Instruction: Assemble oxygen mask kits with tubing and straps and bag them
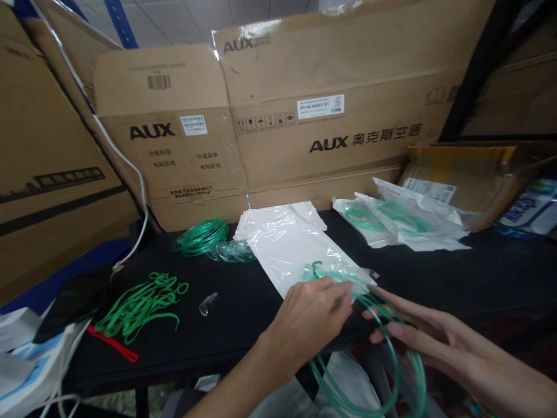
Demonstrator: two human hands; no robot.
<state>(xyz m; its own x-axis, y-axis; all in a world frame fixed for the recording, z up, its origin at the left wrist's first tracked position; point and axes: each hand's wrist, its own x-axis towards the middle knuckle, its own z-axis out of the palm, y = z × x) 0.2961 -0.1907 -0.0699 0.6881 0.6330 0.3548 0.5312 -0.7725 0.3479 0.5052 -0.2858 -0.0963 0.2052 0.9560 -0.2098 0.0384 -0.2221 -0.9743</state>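
A coil of clear green tubing point(420, 380) hangs in loops over the front edge of the black table. My left hand point(311, 316) is closed on the upper part of the coil, its fingers bent over the tubing. My right hand point(420, 328) grips the coil from the right, with the thumb in front and fingertips showing behind the strands. Under the upper end of the coil lies a white plastic bag point(296, 249), flat on the table. A short green twist tie point(316, 269) shows on the tubing just above my left hand.
Green ties point(141, 305) lie in a heap at the left, beside a red strip point(114, 343). Behind sit coiled green tubing point(202, 235) and clear pieces point(232, 251). Filled bags point(398, 217) lie back right. Cardboard point(278, 139) walls the rear; a white cable point(141, 186) hangs left.
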